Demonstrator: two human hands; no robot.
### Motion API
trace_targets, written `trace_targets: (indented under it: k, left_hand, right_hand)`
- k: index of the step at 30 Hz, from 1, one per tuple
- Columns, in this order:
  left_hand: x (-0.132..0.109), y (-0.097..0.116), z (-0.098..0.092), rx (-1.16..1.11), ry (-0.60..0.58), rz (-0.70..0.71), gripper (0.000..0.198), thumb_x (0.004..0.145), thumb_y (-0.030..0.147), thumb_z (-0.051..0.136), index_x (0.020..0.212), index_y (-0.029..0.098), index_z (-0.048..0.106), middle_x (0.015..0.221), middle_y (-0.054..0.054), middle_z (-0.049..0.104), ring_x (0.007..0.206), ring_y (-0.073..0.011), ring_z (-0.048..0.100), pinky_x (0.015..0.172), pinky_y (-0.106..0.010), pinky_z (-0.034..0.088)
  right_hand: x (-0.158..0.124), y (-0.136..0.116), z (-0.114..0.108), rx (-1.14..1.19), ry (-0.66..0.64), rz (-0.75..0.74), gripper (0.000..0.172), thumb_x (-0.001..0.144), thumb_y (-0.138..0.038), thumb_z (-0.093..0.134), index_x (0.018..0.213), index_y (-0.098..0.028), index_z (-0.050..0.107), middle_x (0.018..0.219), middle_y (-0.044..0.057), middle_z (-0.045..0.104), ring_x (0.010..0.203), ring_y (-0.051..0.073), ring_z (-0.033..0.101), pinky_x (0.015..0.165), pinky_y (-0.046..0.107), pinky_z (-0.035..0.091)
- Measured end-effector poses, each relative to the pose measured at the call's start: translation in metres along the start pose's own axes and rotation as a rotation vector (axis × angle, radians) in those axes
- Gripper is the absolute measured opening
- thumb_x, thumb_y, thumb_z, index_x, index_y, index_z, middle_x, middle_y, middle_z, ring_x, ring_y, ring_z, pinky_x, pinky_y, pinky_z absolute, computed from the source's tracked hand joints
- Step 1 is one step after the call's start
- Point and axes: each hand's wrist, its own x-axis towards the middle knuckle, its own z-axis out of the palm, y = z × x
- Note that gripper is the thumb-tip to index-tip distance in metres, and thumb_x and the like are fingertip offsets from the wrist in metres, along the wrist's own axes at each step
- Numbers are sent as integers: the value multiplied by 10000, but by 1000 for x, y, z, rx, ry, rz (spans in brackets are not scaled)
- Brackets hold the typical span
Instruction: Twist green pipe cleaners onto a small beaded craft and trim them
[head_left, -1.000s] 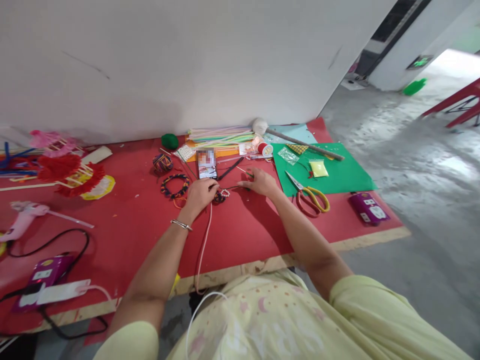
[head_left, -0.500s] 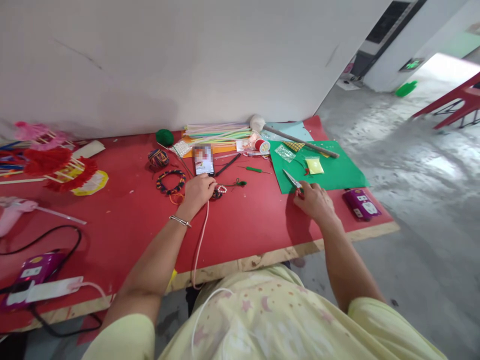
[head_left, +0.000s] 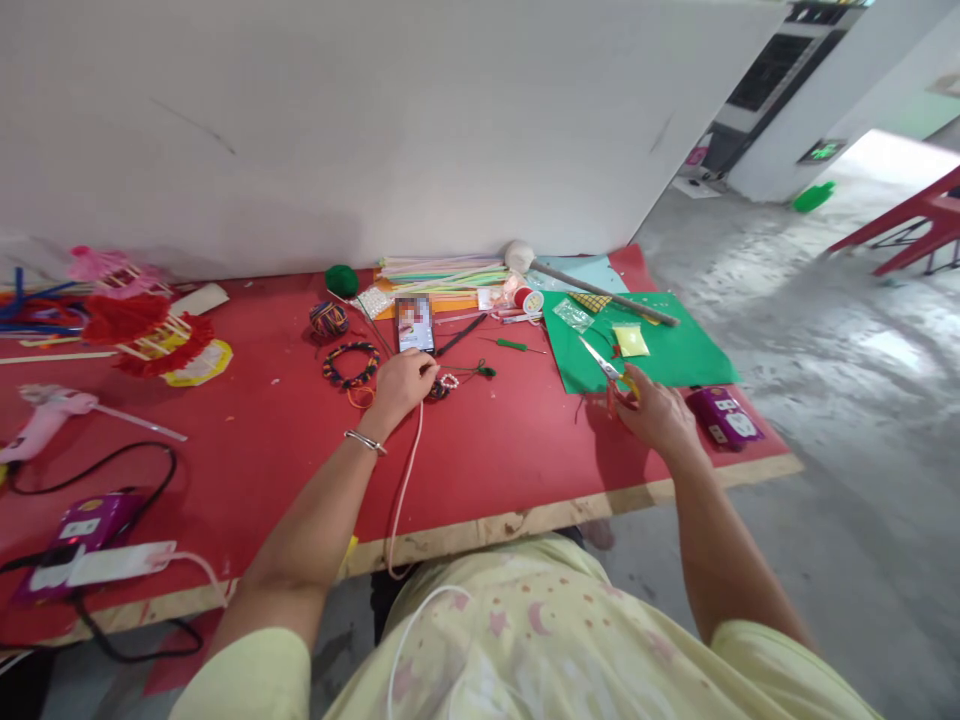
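My right hand (head_left: 658, 415) is closed round the red and yellow handles of the scissors (head_left: 604, 367), whose blades point up and left over the green sheet (head_left: 686, 352). My left hand (head_left: 403, 383) rests curled on the red table (head_left: 487, 440), pinching a small beaded piece (head_left: 444, 383) with a green cord beside it. Just above that hand lies a phone (head_left: 415, 324). A braided multicolour ring (head_left: 350, 364) sits to the left of my left hand.
A purple box (head_left: 724, 417) lies right of my right hand near the table edge. Straws, a yarn ball (head_left: 328, 319), red thread spool (head_left: 530, 299) and a stick lie at the back. A glue gun (head_left: 45, 418), power strip (head_left: 112, 563) and cables occupy the left.
My right hand left the middle of the table, moved right to the scissors and closed on their handles. My left hand stayed on the beaded piece.
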Motion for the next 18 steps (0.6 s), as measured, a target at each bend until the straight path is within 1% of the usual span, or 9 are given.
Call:
trace_targets:
  k: [2,3,4,6,8,10,12,14,18]
  left_hand:
    - [2,-2,1,-133,5,-23,181,861,307,613,828,216,766,896,-71,753,855,-228,666,782,-321,466]
    - [3,-3,1,-191,13,-46,180,852,310,619,820,210,766,885,-63,760,846,-224,672,782,-316,473]
    - [4,-4,2,-240,28,-76,183,844,315,623,814,204,766,872,-56,766,833,-220,677,777,-311,479]
    - [5,-5,3,-310,72,-146,200,837,337,632,821,193,770,855,-43,772,812,-214,686,765,-301,488]
    - [5,-6,3,-360,115,-198,223,835,363,639,839,186,775,836,-33,773,807,-211,692,764,-295,495]
    - [5,-6,3,-392,133,-223,238,834,382,643,852,186,778,822,-22,771,806,-210,693,758,-289,499]
    - [5,-5,3,-402,132,-231,245,832,391,645,853,188,780,809,-15,768,798,-207,689,745,-284,499]
    - [5,-5,3,-418,127,-230,250,832,396,646,854,187,783,801,-15,763,788,-202,684,739,-280,498]
    - [6,-5,4,-467,121,-243,262,819,416,666,852,186,787,778,-17,752,761,-196,676,739,-286,501]
  right_hand:
    - [-10,-20,-2,396,-61,-21,831,779,-606,683,1487,-249,434,932,75,676,814,244,630,719,353,487]
    - [-16,-34,-2,643,-112,-16,842,793,-649,649,1493,-246,412,918,61,654,792,224,626,714,347,500]
    - [-22,-51,-1,885,-246,-16,825,825,-692,590,1497,-257,392,908,52,635,788,214,631,705,343,517]
    - [-33,-87,5,1262,-603,52,806,859,-786,461,1467,-260,396,808,20,573,691,200,614,617,338,526]
    - [-40,-121,13,1402,-1003,154,780,887,-807,372,1406,-228,445,722,1,531,578,182,557,507,305,482]
    - [-42,-147,23,1416,-1235,252,756,898,-811,339,1323,-207,497,682,-8,516,526,154,503,466,273,456]
    - [-40,-164,33,1421,-1348,314,738,899,-814,333,1259,-198,520,664,-14,507,510,144,481,453,261,451]
    - [-35,-175,42,1428,-1406,352,731,889,-826,340,1218,-201,531,670,-9,517,517,145,487,462,266,464]
    - [-21,-189,57,1457,-1383,398,736,857,-860,359,1164,-218,547,653,-12,512,517,149,496,470,277,477]
